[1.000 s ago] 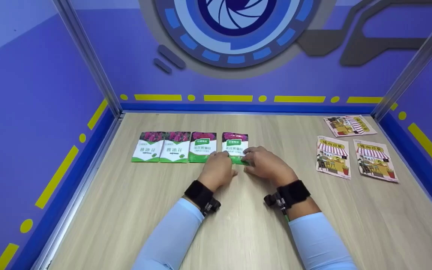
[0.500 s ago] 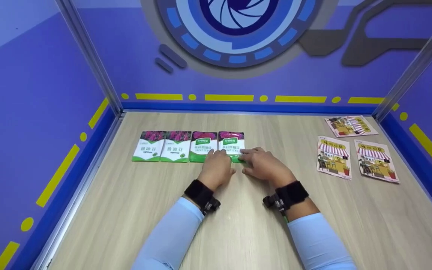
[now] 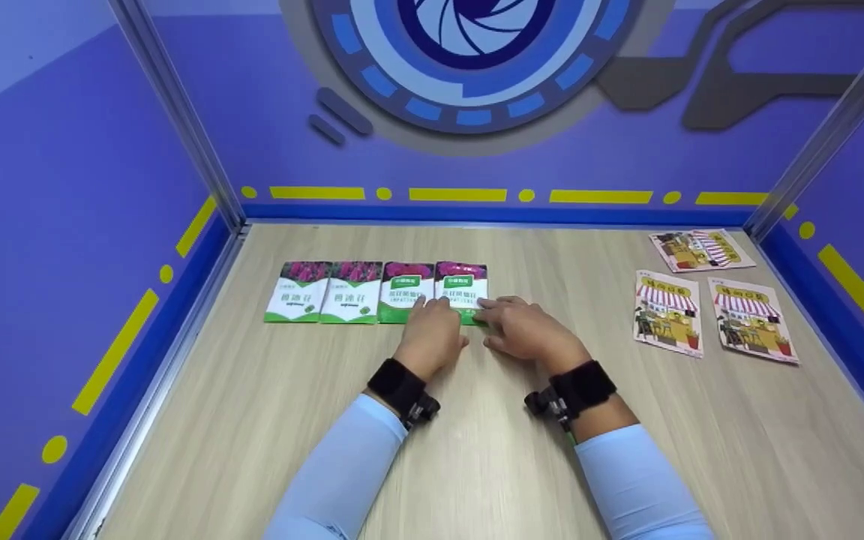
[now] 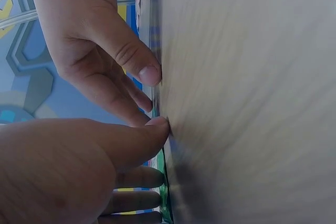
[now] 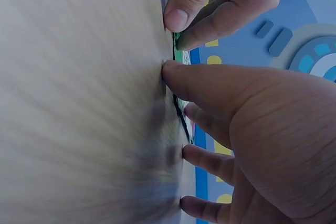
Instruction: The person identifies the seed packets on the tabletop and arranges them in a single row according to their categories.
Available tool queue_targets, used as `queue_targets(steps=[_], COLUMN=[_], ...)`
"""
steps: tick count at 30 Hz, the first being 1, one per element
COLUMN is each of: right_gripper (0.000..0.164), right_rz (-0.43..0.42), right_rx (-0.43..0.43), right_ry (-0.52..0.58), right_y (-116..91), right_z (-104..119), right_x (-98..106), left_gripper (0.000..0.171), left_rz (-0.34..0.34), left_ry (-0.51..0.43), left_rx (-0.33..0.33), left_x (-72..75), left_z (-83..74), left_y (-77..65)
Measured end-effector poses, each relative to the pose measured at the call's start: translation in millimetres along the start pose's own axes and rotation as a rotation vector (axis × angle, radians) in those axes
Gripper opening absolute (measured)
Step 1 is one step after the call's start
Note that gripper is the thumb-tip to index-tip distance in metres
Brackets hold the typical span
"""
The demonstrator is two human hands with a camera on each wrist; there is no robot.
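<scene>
Side by side on the table [image 3: 477, 435] lie two white-and-green flower seed packets [image 3: 297, 296] and, to their right, two greener ones with pink blooms. My left hand [image 3: 432, 337] rests its fingertips on the lower part of these greener packets, covering the bottom of the seam between them; its thumb touches the tabletop. At the lower right edge of the rightmost seed packet [image 3: 462, 283], my right hand [image 3: 528, 330] touches with its index finger. In the right wrist view its other fingers [image 5: 207, 163] are spread, tips down on the table. Neither hand grips anything.
Three pink packets with a striped-awning shop picture lie at the right: an upright one [image 3: 667, 311], one beside it [image 3: 757, 319] and a turned one [image 3: 702, 251] behind. Blue printed walls [image 3: 199, 97] enclose the table at the back and sides.
The rightmost seed packet has slid left against its neighbour, closing the gap between them. My right hand moved slightly left with it; the left hand has stayed nearly in place.
</scene>
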State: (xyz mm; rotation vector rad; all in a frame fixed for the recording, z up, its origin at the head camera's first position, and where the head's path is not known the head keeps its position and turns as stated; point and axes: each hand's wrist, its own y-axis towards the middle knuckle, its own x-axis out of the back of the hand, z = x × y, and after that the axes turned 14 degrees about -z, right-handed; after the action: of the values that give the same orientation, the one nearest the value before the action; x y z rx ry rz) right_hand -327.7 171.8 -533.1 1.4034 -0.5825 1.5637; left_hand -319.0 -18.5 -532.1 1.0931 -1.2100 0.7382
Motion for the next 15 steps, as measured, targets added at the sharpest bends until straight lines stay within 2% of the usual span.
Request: queue_targets(steps=[6, 10, 15], right_gripper=[0.047, 0.047, 0.046], right_rz=[0.011, 0.006, -0.017], right_rx=[-0.017, -0.083, -0.162], right_ry=[0.044, 0.08, 0.125], right_y=[0, -1, -6], right_z=[-6, -16, -40], right_x=[3, 12, 26], left_gripper=[0.043, 0.042, 0.044], left_rz=[-0.008, -0.021, -0.022], left_ry=[0.003, 0.0, -0.019], left_rx=[0.005, 0.004, -0.009], left_x=[2.5, 4.9, 6.5], left_z=[-0.5, -1.0, -2.3], left_y=[-1.2, -1.8, -3.1])
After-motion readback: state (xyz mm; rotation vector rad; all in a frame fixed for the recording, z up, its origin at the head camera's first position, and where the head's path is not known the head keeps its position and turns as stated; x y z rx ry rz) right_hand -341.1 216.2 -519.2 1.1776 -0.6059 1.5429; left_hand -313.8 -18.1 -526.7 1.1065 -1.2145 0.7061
